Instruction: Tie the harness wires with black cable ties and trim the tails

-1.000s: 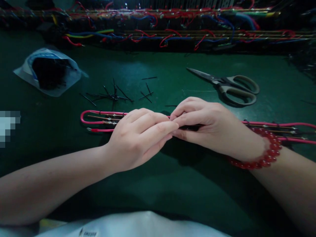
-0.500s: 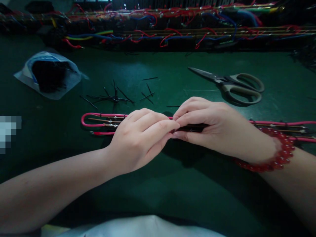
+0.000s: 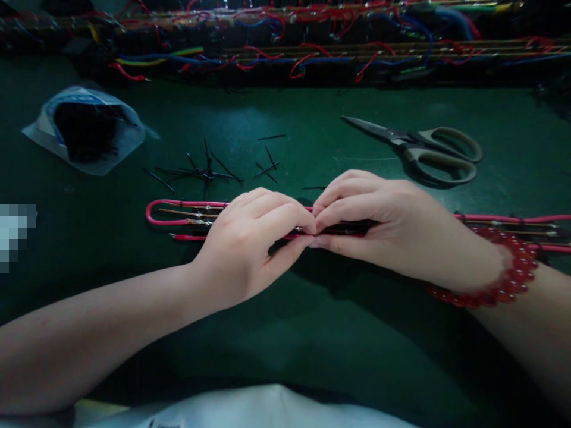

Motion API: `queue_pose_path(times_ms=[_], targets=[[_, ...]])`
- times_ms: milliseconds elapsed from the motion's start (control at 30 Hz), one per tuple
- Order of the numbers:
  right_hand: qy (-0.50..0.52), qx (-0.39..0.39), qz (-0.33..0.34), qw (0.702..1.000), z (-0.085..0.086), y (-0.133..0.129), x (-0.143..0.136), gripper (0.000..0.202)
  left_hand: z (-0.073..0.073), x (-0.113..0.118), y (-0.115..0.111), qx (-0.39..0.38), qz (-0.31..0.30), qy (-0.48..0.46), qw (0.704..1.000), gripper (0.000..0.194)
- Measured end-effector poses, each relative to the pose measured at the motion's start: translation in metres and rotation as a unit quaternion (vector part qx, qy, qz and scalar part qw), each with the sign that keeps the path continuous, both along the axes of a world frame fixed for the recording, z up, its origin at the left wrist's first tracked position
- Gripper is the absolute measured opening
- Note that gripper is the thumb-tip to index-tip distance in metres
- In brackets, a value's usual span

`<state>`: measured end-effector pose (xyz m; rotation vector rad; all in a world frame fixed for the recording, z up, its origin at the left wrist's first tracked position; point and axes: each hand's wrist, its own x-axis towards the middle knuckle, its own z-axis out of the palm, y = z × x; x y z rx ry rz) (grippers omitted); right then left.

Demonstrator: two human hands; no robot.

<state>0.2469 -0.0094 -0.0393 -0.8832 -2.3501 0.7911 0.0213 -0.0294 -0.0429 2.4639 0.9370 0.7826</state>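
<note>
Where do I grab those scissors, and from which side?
Probably by the handle loops, from the right: the scissors lie flat, blades pointing left, handles angled right. The right hand is nearer, though its fingers are at the red-wired strip.

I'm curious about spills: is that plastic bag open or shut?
Open: the plastic bag has its mouth gaping, with the dark bundle inside showing through the opening.

The one camera sits on the person's head and looks forward and down at the green table (image 3: 334, 333). It is close, so the left hand (image 3: 241, 244) and right hand (image 3: 388, 223) look big. The white top (image 3: 267, 407) peeks in below, and wired strips (image 3: 312, 53) lie farther off.
</note>
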Motion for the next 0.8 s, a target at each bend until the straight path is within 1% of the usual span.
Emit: queue_pose_path(times_ms=[300,533,667,800], targets=[[0.0,0.007,0.007,1.0,-0.0005,-0.0002,-0.0009,0.014,0.002,0.0015,0.0008,-0.014,0.02,0.01,1.0,0.004],[-0.004,0.003,0.002,1.0,0.0019,-0.0024,0.0007,0.012,0.0011,0.0001,0.0011,-0.002,-0.002,0.004,1.0,0.006],[-0.013,-0.008,0.0,1.0,0.0043,-0.001,-0.0027,0.008,0.0001,-0.0009,-0.0011,0.042,-0.029,0.006,0.999,0.007],[-0.017,-0.017,-0.003,1.0,0.0052,-0.0006,-0.0043,0.004,-0.0005,-0.0025,-0.0034,0.103,-0.044,0.034,0.993,0.006]])
